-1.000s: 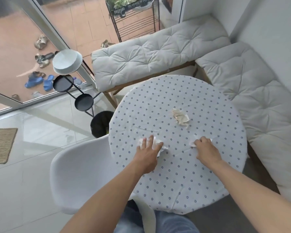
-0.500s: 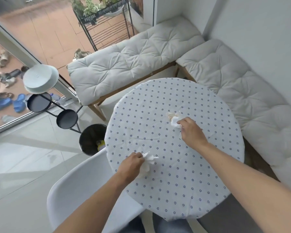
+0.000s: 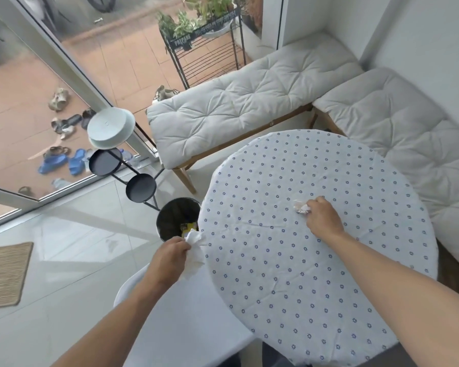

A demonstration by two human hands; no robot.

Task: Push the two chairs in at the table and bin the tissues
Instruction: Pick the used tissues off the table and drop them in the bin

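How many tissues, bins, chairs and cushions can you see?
Crumpled white tissues: 2, one in the left hand, one in the right hand
Round black bin: 1
White plastic chair: 1
Grey tufted bench cushions: 2
Total: 6

Crumpled paper tissue (image 3: 195,241), matt patterned cloth on the table (image 3: 316,260), glossy floor tiles (image 3: 72,250).

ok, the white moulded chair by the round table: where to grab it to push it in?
Grip the white moulded plastic chair at its curved shell rim nearest the person, coming from above; the rim is thin enough to hook fingers over, probably.
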